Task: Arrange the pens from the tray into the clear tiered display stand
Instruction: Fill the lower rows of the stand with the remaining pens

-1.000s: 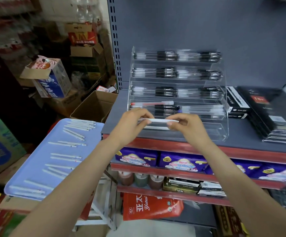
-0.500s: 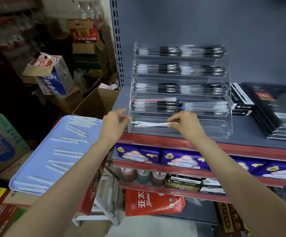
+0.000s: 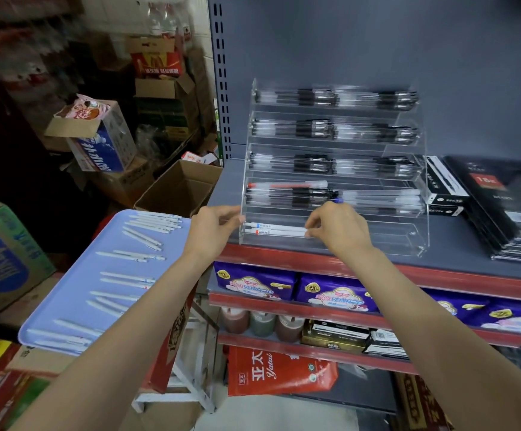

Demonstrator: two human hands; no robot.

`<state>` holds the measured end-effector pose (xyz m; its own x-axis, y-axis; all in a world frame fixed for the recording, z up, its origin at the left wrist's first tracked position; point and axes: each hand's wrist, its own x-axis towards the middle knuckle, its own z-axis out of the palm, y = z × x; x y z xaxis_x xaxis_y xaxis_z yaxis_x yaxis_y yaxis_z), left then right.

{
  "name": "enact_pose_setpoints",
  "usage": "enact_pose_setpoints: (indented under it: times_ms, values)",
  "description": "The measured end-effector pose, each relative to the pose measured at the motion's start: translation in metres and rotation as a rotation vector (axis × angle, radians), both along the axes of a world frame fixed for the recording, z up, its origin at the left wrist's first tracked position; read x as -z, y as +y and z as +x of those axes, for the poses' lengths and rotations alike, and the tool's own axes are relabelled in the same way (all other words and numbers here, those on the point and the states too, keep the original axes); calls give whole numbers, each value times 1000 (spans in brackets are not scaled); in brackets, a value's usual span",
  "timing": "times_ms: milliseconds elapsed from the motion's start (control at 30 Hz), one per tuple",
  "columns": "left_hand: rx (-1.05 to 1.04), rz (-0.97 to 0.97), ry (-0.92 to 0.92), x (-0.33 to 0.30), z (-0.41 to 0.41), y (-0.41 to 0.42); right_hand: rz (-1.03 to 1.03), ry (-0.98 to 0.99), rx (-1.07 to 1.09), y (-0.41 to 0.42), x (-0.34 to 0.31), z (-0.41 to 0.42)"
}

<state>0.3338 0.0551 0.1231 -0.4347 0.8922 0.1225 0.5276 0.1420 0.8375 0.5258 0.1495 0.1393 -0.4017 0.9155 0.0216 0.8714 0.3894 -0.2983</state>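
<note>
Two white pens (image 3: 276, 229) lie side by side in the lowest step of the clear stand (image 3: 408, 241). The right hand (image 3: 340, 227) pinches their right ends with curled fingers. The left hand (image 3: 214, 225) is just past their left ends, touching the stand's side, fingers loosely bent and holding nothing. Below and left of that hand, more white pens lie on the blue tray (image 3: 66, 306).

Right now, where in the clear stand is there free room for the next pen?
The lowest tier of the stand is bare right of the right hand. Its left part holds two white pens. The upper tiers are crowded with pens.
</note>
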Motion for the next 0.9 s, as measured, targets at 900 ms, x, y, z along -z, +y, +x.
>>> enact_pose_setpoints:
  times_ms: [900]
  values:
    - [-160,-243,242,88,-149,-163,-248,283,-423,-155,75,-184]
